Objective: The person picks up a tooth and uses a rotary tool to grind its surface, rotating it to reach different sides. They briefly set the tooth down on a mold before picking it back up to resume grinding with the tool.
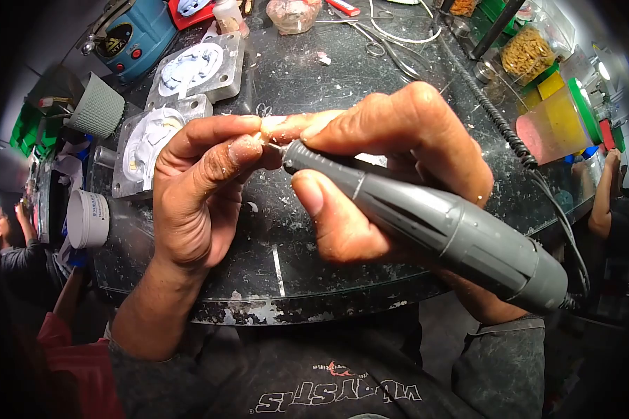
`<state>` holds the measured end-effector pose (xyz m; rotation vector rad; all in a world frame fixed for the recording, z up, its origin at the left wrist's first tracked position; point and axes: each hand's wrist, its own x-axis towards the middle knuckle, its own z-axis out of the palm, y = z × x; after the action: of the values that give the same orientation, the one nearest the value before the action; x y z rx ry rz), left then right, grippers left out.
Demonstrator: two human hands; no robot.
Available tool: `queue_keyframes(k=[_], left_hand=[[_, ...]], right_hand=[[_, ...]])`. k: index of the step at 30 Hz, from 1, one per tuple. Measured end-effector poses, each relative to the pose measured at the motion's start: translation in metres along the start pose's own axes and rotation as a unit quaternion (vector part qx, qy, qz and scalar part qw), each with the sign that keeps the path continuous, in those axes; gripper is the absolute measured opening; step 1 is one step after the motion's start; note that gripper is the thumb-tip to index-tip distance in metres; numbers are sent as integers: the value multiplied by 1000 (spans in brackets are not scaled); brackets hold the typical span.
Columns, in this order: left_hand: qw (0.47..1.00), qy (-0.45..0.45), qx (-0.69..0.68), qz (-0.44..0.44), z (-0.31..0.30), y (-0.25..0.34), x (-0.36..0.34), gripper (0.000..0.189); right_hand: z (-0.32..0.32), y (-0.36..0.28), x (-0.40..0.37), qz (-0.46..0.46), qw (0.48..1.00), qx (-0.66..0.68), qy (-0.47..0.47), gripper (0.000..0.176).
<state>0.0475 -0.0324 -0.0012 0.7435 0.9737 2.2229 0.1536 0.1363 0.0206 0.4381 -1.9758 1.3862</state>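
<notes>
A grey rotary handpiece [433, 220] slants across the middle, its narrow tip pointing left. My right hand [398, 150] is wrapped round its front part, thumb below and fingers above. Beside the tip, my left hand [206, 164] pinches a tiny pale piece [261, 137] between thumb and fingertips; the fingers mostly cover it, so its shape is unclear. The tip's thin bur is at or very near this piece. White dust sticks to the fingers of both hands.
Metal flasks with plaster casts [189, 70] [147, 150] stand at the left, near a white tub [89, 219] and a blue machine [136, 42]. A coiled cord [493, 112] and a green-lidded container [559, 122] are at the right. Other people are at both sides.
</notes>
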Motion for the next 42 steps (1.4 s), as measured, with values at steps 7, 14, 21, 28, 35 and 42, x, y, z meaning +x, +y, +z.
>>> queue_keyframes(k=[7, 14, 21, 28, 35, 42], left_hand=[[1000, -2, -5, 3, 3, -1, 0, 18], [1000, -7, -2, 11, 3, -1, 0, 18], [999, -28, 18, -6, -7, 3, -2, 21], [1000, -9, 6, 13, 4, 0, 0, 20], [1000, -4, 17, 11, 5, 1, 0, 20], [1000, 6, -23, -19, 8, 3, 1, 21]], right_hand=[[0, -2, -1, 2, 1000, 26, 5, 30], [0, -3, -1, 6, 1000, 30, 7, 30], [18, 6, 2, -42, 987, 47, 149, 23], [0, -2, 1, -17, 1000, 23, -4, 32], [0, 0, 2, -28, 999, 21, 2, 32], [13, 6, 6, -74, 982, 69, 159, 24]])
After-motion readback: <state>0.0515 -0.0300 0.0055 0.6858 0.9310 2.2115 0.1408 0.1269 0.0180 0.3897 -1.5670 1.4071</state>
